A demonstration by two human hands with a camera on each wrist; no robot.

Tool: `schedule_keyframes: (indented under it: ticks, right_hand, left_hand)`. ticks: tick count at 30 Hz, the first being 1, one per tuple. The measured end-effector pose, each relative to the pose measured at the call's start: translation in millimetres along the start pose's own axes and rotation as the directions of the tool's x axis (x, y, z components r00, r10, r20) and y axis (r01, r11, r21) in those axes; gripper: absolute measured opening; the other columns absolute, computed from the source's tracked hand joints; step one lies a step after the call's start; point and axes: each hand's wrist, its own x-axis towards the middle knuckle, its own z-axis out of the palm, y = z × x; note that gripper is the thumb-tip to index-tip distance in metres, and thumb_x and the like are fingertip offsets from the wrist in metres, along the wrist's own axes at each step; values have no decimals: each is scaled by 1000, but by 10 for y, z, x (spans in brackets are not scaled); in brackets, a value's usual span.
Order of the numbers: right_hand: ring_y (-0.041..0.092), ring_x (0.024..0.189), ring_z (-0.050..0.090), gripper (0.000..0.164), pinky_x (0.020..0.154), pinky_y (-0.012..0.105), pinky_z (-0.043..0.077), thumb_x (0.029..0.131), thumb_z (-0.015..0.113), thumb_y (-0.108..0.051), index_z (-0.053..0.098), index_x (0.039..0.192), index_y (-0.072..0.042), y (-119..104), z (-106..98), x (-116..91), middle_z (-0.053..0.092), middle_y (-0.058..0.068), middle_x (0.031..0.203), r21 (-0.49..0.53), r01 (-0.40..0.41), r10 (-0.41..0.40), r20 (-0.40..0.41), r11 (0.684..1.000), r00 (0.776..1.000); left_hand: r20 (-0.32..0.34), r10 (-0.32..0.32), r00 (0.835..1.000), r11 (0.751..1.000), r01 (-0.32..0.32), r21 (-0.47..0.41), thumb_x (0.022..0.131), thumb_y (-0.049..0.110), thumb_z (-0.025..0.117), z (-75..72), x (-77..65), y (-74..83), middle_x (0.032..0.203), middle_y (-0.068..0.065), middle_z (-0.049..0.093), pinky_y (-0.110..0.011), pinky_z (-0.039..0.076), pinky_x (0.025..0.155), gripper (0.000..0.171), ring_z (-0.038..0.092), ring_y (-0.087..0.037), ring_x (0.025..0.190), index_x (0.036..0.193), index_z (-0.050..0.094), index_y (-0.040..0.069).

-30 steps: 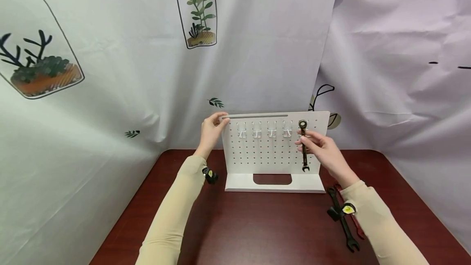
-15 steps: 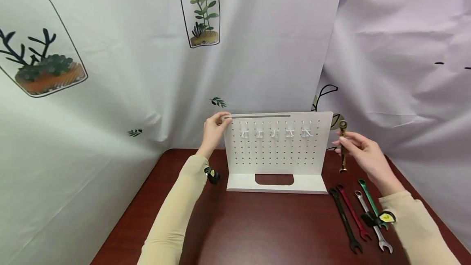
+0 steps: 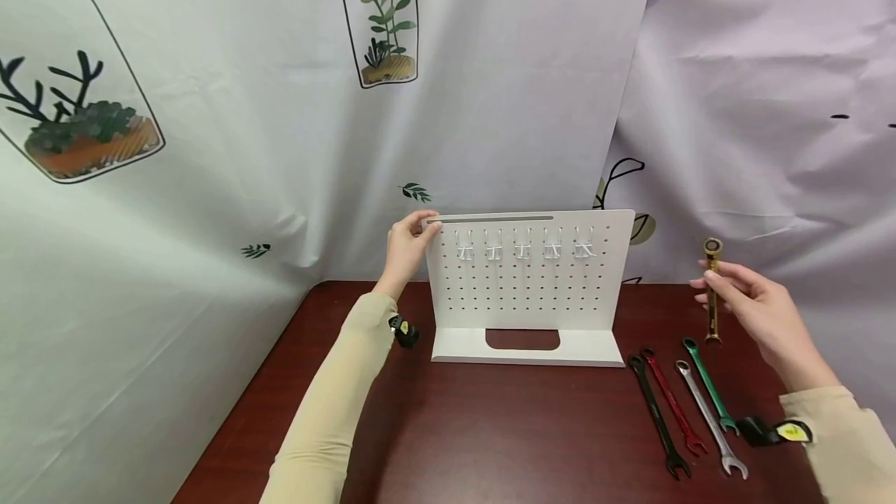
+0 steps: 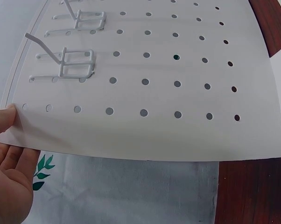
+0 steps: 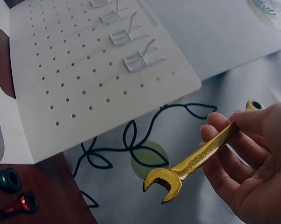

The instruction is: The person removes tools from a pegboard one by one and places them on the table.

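Observation:
A white pegboard point(image 3: 518, 286) stands upright on the table, with a row of several white wire hooks point(image 3: 522, 246) near its top. My left hand point(image 3: 404, 251) pinches the board's upper left corner, thumb on the front and fingers behind, as the left wrist view shows. To the right of the board, my right hand point(image 3: 766, 317) holds a gold combination wrench point(image 5: 196, 161) in the air between thumb and fingers. Its ring end points up and its open end down in the head view. The hooks carry nothing.
On the table's right side lie a black wrench point(image 3: 658, 418), a red wrench point(image 3: 673, 403), a silver wrench point(image 3: 710, 420) and a green wrench point(image 3: 709, 386), side by side. A white printed curtain point(image 3: 518, 99) hangs behind the dark red table point(image 3: 504, 434).
My right hand has carried the gold wrench rightward, from in front of the rightmost hook to beyond the board's right edge. My left hand keeps its grip on the corner.

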Motion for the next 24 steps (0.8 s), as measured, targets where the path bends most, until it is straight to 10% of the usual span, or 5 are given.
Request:
schedule_keyframes:
  ticks: [15,24]
  right_hand:
    - [-1,78,70,20,67,11,46,104,59,-29,55,123,-30,286,-271,-257,72,-23,92,-67,-123,118,-80,990,990]
    - [-3,78,68,63,64,12,46,104,58,-31,38,149,8,492,-327,-411,68,-30,92,-137,-187,175,-93,973,980]
  left_hand:
    - [6,33,999,999,-33,-14,97,25,71,-2,17,36,91,-10,71,-35,50,72,28,63,-21,80,119,72,8]
    - [3,21,1000,1000,-20,-16,96,25,72,-18,11,41,91,-9,71,-34,49,71,26,63,-20,80,118,73,11]
